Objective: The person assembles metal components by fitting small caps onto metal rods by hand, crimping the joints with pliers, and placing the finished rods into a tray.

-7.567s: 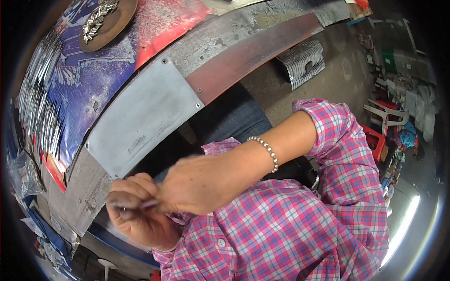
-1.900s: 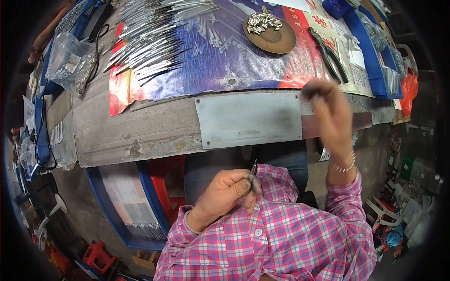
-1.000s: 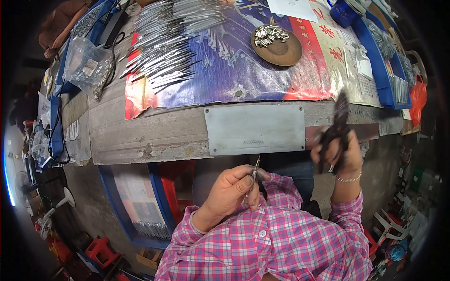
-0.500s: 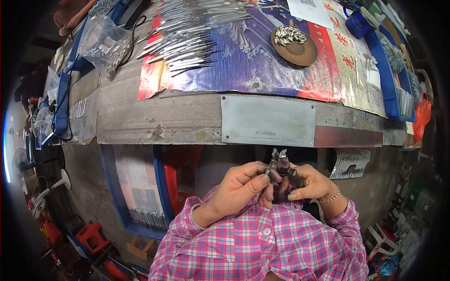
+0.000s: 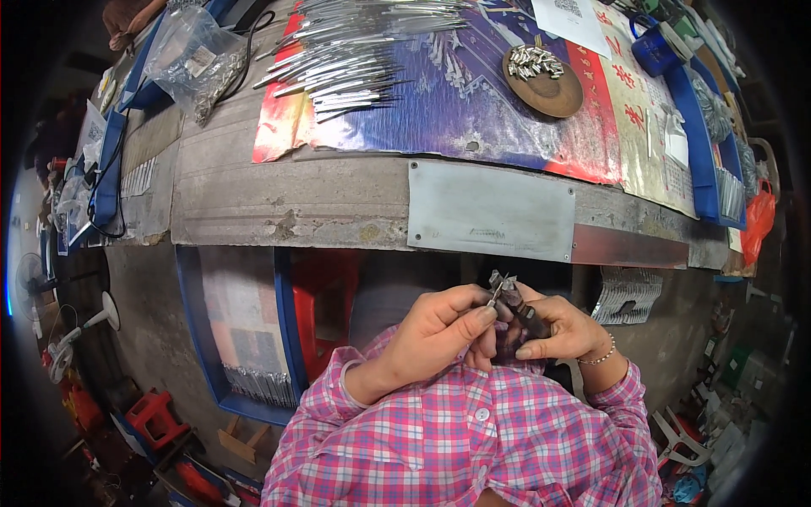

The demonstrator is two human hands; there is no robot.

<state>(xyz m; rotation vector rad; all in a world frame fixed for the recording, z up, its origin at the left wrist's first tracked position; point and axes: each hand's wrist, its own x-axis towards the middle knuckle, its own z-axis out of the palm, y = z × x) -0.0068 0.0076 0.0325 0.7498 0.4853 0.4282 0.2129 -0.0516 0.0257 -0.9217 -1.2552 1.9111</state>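
Just beyond my shirt front, both hands meet below the table edge. My left hand (image 5: 446, 328) is closed, with thumb and forefinger pinching a thin silvery metal piece (image 5: 498, 292). My right hand (image 5: 559, 327) wraps round dark-handled pliers (image 5: 530, 321). Their shiny jaws point away from me, right beside the tip of the metal piece; whether they grip it I cannot tell. The fingers partly hide the lower end of the piece and the tool's pivot.
Many slim pointed metal pieces (image 5: 355, 80) lie on the poster-covered table. A brown round dish (image 5: 562, 97) holds small metal cylinders. A pale metal plate (image 5: 490, 207) is screwed to the table edge. A blue tray (image 5: 291, 372) stands lower left; a blue mug (image 5: 656, 49) is far right.
The whole view has shifted slightly. The metal piece now shows more plainly between the plier jaws, and the pliers have turned a little. Both hands keep their holds.
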